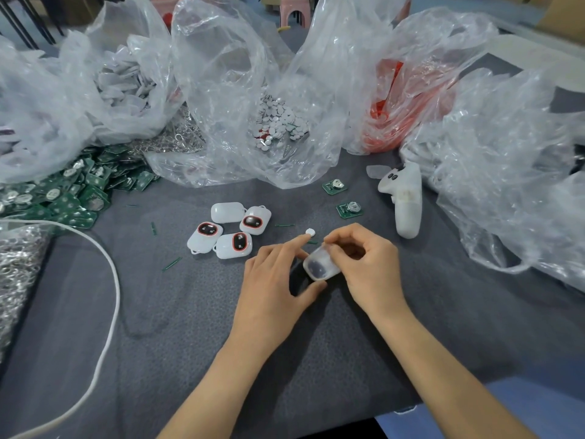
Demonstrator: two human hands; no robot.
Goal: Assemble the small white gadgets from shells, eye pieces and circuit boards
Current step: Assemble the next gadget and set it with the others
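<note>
While both hands meet over the middle of the grey table (190, 327), a translucent white shell (321, 264) sits tilted between them, its dark oval opening facing up. The right hand (370, 270) pinches the shell's far end with curled fingertips (330, 247); the left hand (275, 280) grasps it from the other side, with the thumb against its near end and the index finger stretched straight past it toward the far edge. A small white disc (310, 231) lies on the table just beyond that fingertip; whether the two touch cannot be told.

Four finished gadgets (229, 229) lie clustered just left of the hands, nearer the far edge; three show red-ringed eye pieces and one shows a plain white back. Two loose circuit boards (335, 186) lie beyond the right hand, apart from each other; a white handheld controller (406, 201) lies just to their right. A heap of green boards (63, 191) spreads along the left edge. Clear plastic bags line the far edge: one of white shells (126, 83), one of white discs (278, 122), one of red pieces (395, 115). Metal keyring chains (171, 139) lie between the first two bags; a white cable (109, 280) curves down the left side.
</note>
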